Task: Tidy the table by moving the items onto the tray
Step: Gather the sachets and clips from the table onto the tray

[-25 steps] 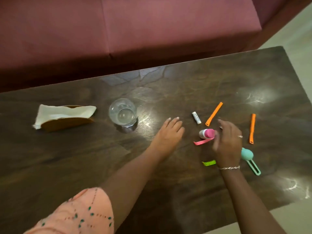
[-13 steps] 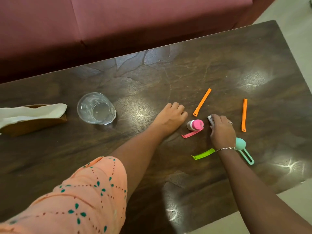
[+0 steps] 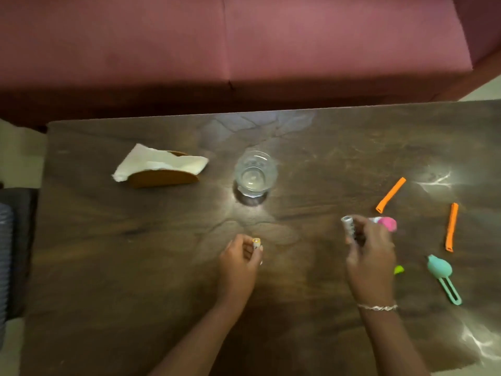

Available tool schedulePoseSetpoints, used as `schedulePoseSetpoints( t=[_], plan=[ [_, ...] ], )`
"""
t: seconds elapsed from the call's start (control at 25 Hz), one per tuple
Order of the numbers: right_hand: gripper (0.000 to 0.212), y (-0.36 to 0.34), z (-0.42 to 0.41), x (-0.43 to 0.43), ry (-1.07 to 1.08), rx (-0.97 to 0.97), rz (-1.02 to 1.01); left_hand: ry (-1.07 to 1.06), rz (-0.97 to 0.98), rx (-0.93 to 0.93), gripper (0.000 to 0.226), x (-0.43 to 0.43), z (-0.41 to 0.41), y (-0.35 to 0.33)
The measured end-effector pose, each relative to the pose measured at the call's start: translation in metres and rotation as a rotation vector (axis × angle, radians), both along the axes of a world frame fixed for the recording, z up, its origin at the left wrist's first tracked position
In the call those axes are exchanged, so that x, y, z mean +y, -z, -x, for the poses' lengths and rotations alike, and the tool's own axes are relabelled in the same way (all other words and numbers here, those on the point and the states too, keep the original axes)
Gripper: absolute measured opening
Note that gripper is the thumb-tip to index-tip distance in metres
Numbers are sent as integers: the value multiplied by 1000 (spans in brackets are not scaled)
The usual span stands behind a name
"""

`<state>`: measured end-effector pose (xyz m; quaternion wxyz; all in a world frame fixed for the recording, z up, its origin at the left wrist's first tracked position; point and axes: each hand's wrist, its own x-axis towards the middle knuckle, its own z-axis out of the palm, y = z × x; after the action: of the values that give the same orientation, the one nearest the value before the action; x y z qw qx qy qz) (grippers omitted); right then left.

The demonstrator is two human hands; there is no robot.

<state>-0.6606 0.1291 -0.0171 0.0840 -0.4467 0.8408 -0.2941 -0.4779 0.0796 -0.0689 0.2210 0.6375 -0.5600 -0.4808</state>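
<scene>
Pickup stage: right hand (image 3: 371, 256) curled round a small white tube (image 3: 347, 226), left hand (image 3: 237, 260) pinching a yellow-tipped piece (image 3: 256, 242) (its cap, prob.), both above the tabletop (image 3: 135, 267). No tray clearly in view; next move, I'd say, is carrying these over to it.

Dim light is filling the scene; glare is flaring on the table (image 3: 141, 267) at three and four o'clock; blur is softening edges.

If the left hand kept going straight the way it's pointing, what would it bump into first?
Probably the glass, standing just ahead of the left hand with bare table between; the line is only roughly judged.
</scene>
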Motion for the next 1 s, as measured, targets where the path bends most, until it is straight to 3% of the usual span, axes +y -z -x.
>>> schedulePoseSetpoints(
  t=[0.24,0.44,0.56,0.68,0.84,1.0],
  plan=[
    [24,-13,-182,-67,-434,-306,-98,-463,-97,204,25,-35,-154,-25],
    [22,-29,-323,-130,-784,-327,-236,-812,34,265,24,-59,-291,-53],
    [16,-32,-409,-161,-981,-251,-219,-1107,107,259,23,-69,-372,-51],
    [19,-21,-486,-194,-1122,-101,-241,-1316,1,310,21,-87,-424,-27],
    [27,15,-554,-238,-1245,176,-407,-1352,-265,377,2,-123,-451,19],
    [24,51,-578,-258,-1312,439,-495,-1301,-452,413,13,-145,-460,57]
  ],
)
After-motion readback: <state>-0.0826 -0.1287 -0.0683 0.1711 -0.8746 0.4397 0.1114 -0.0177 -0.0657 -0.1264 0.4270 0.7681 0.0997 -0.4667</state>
